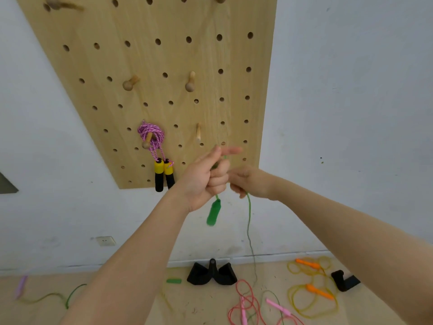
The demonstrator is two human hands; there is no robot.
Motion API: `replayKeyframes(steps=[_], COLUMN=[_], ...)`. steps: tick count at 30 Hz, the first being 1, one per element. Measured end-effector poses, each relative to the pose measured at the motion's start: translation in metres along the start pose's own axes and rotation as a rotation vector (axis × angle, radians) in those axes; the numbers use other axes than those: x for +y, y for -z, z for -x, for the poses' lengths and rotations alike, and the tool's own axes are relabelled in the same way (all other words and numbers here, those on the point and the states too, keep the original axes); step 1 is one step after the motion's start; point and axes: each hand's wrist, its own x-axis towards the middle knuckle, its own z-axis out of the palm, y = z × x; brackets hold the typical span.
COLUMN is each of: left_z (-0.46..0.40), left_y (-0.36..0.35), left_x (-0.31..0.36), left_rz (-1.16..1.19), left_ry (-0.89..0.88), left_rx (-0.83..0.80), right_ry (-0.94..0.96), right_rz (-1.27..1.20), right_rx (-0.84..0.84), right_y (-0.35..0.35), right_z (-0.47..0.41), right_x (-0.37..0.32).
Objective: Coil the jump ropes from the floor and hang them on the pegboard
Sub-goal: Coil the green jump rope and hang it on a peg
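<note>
In front of the wooden pegboard (164, 55), my left hand (203, 179) grips the green jump rope, whose green handle (213, 212) dangles just below the fist. Close beside it, my right hand (250, 181) pinches the green cord (248, 221), which trails down to the floor. The other green handle (173, 281) lies on the floor. A coiled pink rope (151, 134) with yellow-and-black handles hangs on a lower peg. A bare peg (198, 132) sticks out just above my hands.
Two more bare pegs (190, 83) sit higher on the board. On the floor lie a yellow rope with orange handles (314, 289), a red and pink rope (246, 301), a pink handle (21, 286) at left, and black stands (212, 274).
</note>
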Motion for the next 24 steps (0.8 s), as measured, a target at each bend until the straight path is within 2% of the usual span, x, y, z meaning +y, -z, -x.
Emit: replayKeyframes(steps=[2,4,8,11,14,16,18,21,24], left_z=[-0.006,-0.011,-0.015,-0.018,-0.022,-0.023,-0.02,-0.017,-0.007], left_y=[0.001,0.005,0.018,0.011,-0.004,-0.013,-0.021,-0.03,-0.037], left_x=[-0.004,-0.01,-0.026,-0.028,-0.023,-0.017,-0.01,-0.004,0.003], left_rz=[0.047,0.039,-0.258,-0.358,-0.456,-0.407,-0.313,-0.236,-0.203], left_ry=[-0.037,-0.043,0.027,0.041,0.05,0.045,0.051,0.123,0.23], left_rx=[0.13,0.245,0.387,0.314,0.194,0.121,0.113,0.096,-0.082], right_ry=[-0.08,-0.133,-0.031,0.044,0.107,0.143,0.173,0.223,0.258], right_rz=[0.16,0.218,0.312,0.266,0.236,0.231,0.189,-0.027,-0.318], right_rx=[-0.169,-0.289,-0.244,-0.112,0.166,0.389,0.516,0.427,0.269], right_y=[-0.005,-0.004,0.013,0.027,0.035,0.038,0.041,0.047,0.048], right_z=[0.005,0.013,0.025,0.026,0.025,0.027,0.03,0.033,0.033], right_x=[0.001,-0.004,-0.025,-0.034,-0.036,-0.034,-0.032,-0.03,-0.026])
